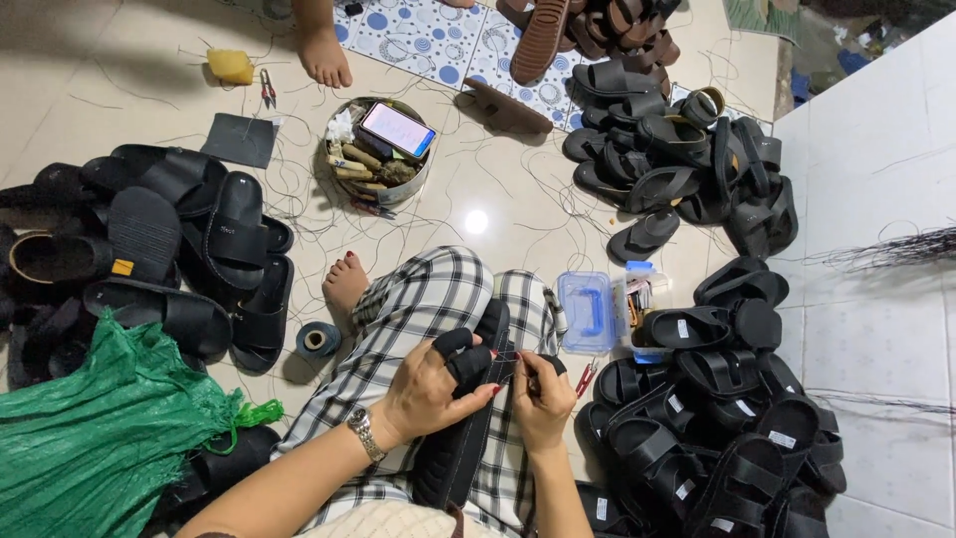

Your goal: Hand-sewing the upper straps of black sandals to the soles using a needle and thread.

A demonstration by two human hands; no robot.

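A black sandal (460, 443) lies lengthwise across the person's lap, on checked trousers (418, 319), at about 6 o'clock in the view. The left hand (423, 391), with a metal watch (364, 432) on its wrist and black guards over two fingertips, is closed around the sandal's upper edge, fingers curled over it. The right hand (541, 397) sits just to the sandal's right, its fingers pinched together on something small and thin at the strap; what it pinches is too small to tell. At 3 o'clock from the hands lies a clear plastic box (588, 311) with a blue handle, and past it, from 3 to 5 o'clock, a heap of black sandals (732, 428). Another pile of sandals (687, 164) sits at 1 o'clock. At 12 o'clock stands a round tin (378, 154) with a phone (397, 129) resting on top. At 9 o'clock is a further stack of sandals (169, 249), with a green mesh bag (95, 433) at 8 o'clock and a roll of thread (318, 341) beside the person's bare foot (346, 282). Another person's foot (325, 52) shows at 11 o'clock.
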